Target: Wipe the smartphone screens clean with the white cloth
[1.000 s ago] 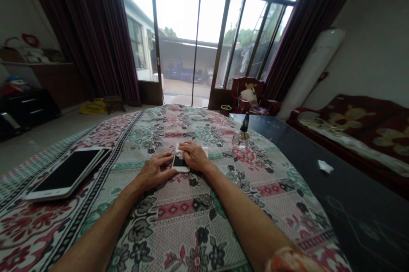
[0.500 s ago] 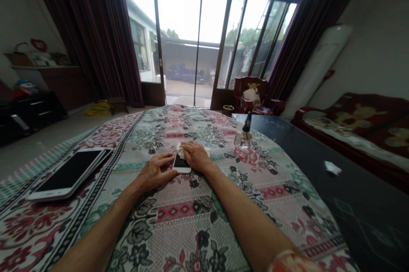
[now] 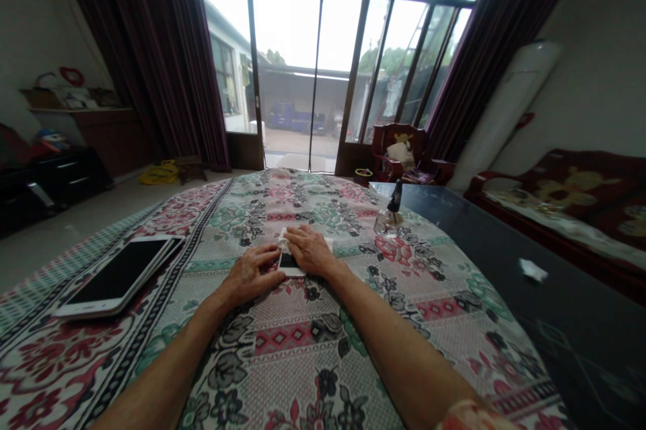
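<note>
A white-framed smartphone with a dark screen lies flat on the patterned tablecloth, most of it covered by my right hand. My left hand holds it at the left side, with the thumb by the lower left corner and the fingertips at the edge. Under the fingers of my right hand is a crumpled white tissue, pressed onto the screen. A bit of white shows just right of that hand; what it is I cannot make out.
Two stacked devices, the upper a white-framed tablet, lie to the left. A clear bottle with a black spray top stands at the right. A white scrap rests on the dark tabletop. Beyond are a chair and glass doors.
My right hand has shifted slightly over the screen, and less of the tissue shows. My left hand stays at the phone's edge. The whole view has moved a little.
</note>
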`<state>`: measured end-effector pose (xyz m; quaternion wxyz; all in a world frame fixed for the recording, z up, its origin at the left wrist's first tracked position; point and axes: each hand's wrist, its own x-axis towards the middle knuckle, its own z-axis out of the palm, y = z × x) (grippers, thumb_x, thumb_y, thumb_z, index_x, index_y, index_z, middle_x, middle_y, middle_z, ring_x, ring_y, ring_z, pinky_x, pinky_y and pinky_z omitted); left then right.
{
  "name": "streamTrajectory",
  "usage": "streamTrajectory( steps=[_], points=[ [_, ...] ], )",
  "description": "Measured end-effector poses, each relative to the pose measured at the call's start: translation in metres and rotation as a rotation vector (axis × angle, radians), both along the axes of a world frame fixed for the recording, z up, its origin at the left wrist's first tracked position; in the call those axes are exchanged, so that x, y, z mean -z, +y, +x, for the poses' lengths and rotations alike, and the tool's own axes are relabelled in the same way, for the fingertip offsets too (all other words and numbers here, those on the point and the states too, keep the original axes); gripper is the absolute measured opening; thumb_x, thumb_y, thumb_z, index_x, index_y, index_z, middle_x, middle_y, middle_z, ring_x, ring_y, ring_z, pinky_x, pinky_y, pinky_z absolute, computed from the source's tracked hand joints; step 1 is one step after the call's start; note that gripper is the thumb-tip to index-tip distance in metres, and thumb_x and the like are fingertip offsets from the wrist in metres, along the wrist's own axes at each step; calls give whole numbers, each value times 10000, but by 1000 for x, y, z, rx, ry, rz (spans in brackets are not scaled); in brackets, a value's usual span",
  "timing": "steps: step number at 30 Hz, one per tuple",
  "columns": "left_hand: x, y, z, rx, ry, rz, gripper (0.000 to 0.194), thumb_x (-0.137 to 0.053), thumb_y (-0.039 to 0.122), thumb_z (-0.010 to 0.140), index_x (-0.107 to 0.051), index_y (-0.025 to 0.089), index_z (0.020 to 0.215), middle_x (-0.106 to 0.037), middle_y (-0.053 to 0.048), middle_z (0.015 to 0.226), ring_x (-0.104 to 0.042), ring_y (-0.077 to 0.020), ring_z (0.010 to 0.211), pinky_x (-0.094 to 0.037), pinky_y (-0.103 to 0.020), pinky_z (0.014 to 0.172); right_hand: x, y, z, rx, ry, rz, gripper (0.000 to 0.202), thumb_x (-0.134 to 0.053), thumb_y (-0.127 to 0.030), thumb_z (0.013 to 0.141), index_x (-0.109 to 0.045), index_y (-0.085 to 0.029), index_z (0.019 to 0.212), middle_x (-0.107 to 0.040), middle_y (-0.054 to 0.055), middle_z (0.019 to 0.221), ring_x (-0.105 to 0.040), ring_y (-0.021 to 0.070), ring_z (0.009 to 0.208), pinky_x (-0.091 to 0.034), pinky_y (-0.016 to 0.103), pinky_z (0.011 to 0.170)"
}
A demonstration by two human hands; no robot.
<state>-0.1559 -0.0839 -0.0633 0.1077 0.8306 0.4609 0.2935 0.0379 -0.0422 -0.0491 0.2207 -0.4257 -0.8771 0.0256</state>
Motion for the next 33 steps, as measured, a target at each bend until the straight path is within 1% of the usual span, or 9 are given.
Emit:
streamTrajectory(
  steps=[3,5,12,14,16,19,23,29,33],
  points=[
    [-2,-1,1,13,6,-4,380,-606,411,779,-678,255,1117,-592,-73,1291,-544,-273,1170,-406,-438,1010,0,2,-3,-58,-11,-11,308,-400,-282,944,-610,-302,1169,-542,-19,1342,-434,229,1217,-385,399,962],
    [-2,-1,1,0,-5,-12,388,-608,410,775,-671,270,1131,-599,-67,1281,-548,-271,1165,-406,-441,1009,0,6,-2,-42,9,-5,301,-405,-238,930,-647,-278,1103,-590,-7,1279,-490,203,1149,-391,348,957],
    [2,-1,0,-34,-26,-12,427,-615,423,765,-660,260,1157,-607,-75,1266,-551,-270,1162,-409,-429,1009,-1,14,10,236,58,10,268,-472,-122,823,-684,-202,965,-688,72,1056,-582,198,1010,-399,292,926],
    [3,0,0,-37,-22,-12,434,-620,418,761,-662,242,1156,-608,-85,1263,-552,-272,1159,-408,-426,1011,-2,10,8,199,50,30,263,-465,-138,841,-680,-213,972,-677,62,1092,-563,200,1041,-396,303,932],
    [2,0,0,-34,-7,-9,422,-623,405,761,-671,228,1141,-609,-89,1261,-552,-276,1158,-409,-425,1009,-4,3,3,93,29,42,268,-453,-172,872,-668,-236,1018,-650,39,1165,-529,201,1092,-391,325,940],
    [0,0,1,-4,18,2,372,-618,388,769,-682,259,1112,-598,-61,1284,-547,-279,1162,-414,-431,1000,-6,-4,-8,5,-5,30,290,-430,-213,903,-642,-267,1095,-616,16,1236,-487,215,1149,-388,370,937],
    [-1,0,1,4,18,7,370,-614,393,773,-679,270,1115,-605,-59,1273,-552,-277,1153,-414,-435,996,-7,0,-11,34,-4,9,293,-424,-202,898,-657,-267,1063,-633,9,1206,-524,206,1097,-396,343,920],
    [4,1,-1,-24,-14,2,420,-625,411,762,-665,250,1148,-613,-81,1254,-558,-268,1149,-414,-417,1000,-5,12,6,207,31,-12,272,-460,-140,844,-681,-214,983,-673,47,1117,-555,202,1056,-391,305,936],
    [2,0,0,-33,-25,-22,418,-628,406,757,-672,238,1138,-611,-92,1257,-552,-282,1156,-411,-433,1002,-3,12,10,135,34,19,301,-425,-163,889,-660,-242,1060,-623,22,1229,-501,209,1135,-381,349,950]
  ],
)
